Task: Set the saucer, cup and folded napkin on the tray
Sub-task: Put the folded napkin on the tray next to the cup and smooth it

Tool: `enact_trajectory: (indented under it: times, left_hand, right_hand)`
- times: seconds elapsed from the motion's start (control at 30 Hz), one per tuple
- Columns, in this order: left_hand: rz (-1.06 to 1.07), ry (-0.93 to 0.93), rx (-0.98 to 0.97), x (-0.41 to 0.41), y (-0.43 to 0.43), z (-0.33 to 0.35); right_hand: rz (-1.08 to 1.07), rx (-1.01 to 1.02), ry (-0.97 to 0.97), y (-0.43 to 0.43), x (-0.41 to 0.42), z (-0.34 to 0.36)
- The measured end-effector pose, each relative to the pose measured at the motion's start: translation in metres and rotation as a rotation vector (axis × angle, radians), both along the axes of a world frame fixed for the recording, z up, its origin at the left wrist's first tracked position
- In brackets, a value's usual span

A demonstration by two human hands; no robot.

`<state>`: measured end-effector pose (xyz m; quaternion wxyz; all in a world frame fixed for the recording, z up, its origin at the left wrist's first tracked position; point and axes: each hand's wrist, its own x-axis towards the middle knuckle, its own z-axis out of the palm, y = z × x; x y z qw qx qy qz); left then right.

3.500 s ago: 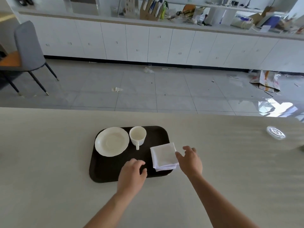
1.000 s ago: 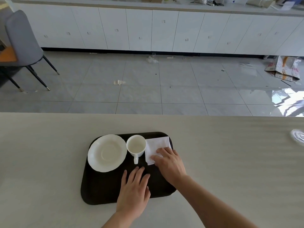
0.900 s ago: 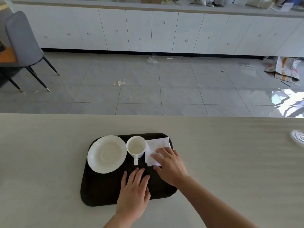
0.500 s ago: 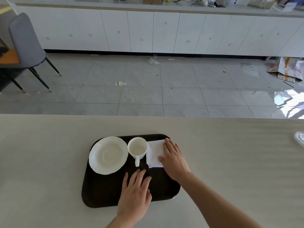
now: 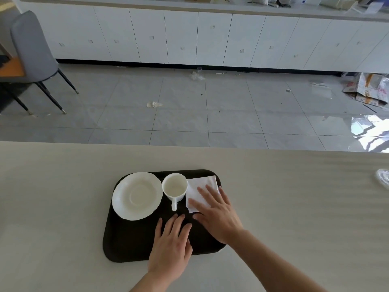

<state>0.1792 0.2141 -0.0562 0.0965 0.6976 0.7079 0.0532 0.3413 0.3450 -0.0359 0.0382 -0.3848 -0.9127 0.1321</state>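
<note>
A dark brown tray lies on the pale table. On its far left sits a white saucer. An empty white cup stands upright beside it, handle pointing toward me. A folded white napkin lies flat in the tray's far right corner. My right hand rests flat on the napkin's near half, fingers spread, and hides that part. My left hand lies flat, palm down, on the tray's near edge, holding nothing.
A small clear round object lies at the table's right edge. Beyond the table's far edge are a tiled floor with litter, a grey chair at the left, and white cabinets.
The napkin has gone from the tray's near right edge to its far right corner beside the cup. My right hand now presses flat on it. My left hand has barely moved.
</note>
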Motion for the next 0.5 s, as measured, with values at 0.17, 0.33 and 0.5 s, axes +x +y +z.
enact_trajectory:
  times: [0.17, 0.33, 0.5]
  left_hand:
    - [-0.002, -0.008, -0.01, 0.0004, -0.0006, 0.0031]
    - [0.008, -0.019, -0.027, 0.0005, -0.0004, 0.0059]
    - [0.001, -0.013, -0.018, -0.0007, -0.0006, 0.0042]
  right_hand:
    - [0.024, 0.046, -0.027, -0.0125, -0.0035, -0.0001]
    - [-0.015, 0.036, -0.064, -0.0125, -0.0033, -0.0019]
    - [0.005, 0.038, 0.016, -0.0112, -0.0008, -0.0031]
